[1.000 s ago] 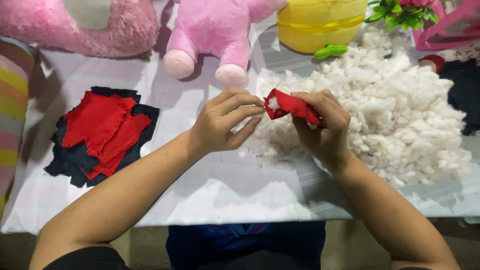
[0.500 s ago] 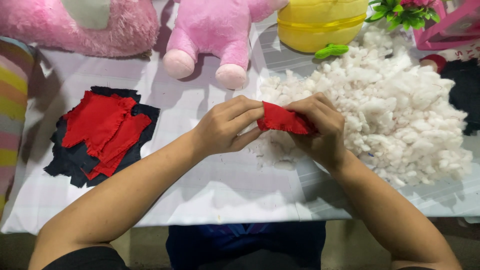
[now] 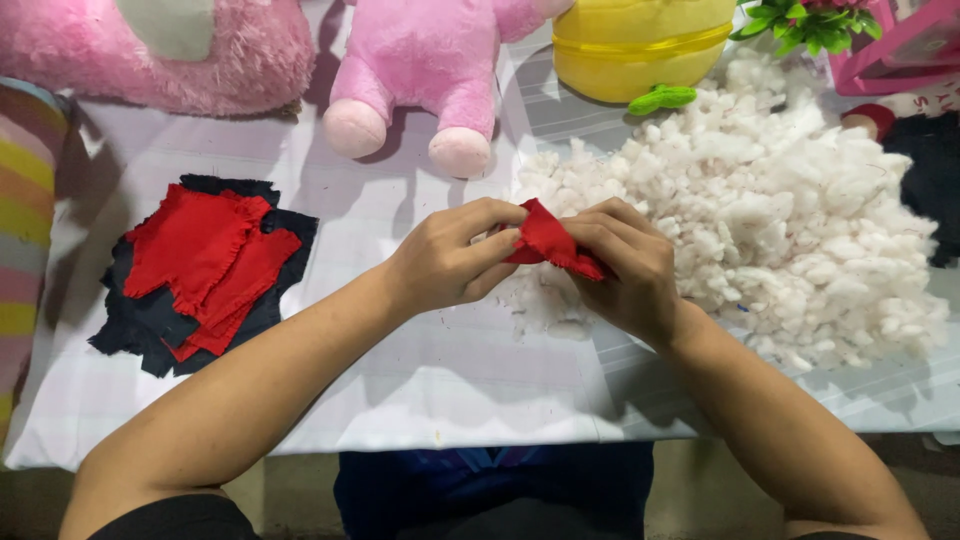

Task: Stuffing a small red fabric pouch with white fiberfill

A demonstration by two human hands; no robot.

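Both of my hands hold a small red fabric piece [image 3: 548, 243] above the white table cover [image 3: 420, 380]. My left hand [image 3: 450, 260] pinches its left end with the fingertips. My right hand [image 3: 625, 265] grips its right side from behind. Just to the right lies a big heap of white stuffing fibre [image 3: 790, 220], and a little of it sits under my hands. No white stuffing shows at the fabric's opening now.
Red and dark fabric cut-outs [image 3: 200, 265] lie stacked at the left. Pink plush toys [image 3: 420, 70] and a yellow plush [image 3: 640, 40] stand along the back. A striped cushion [image 3: 25, 240] is at the far left, dark fabric [image 3: 925, 180] at the right edge.
My hands have drawn closer together on the red piece. The white tuft seen at its opening one second ago is out of sight, and the piece sits lower and more bunched.
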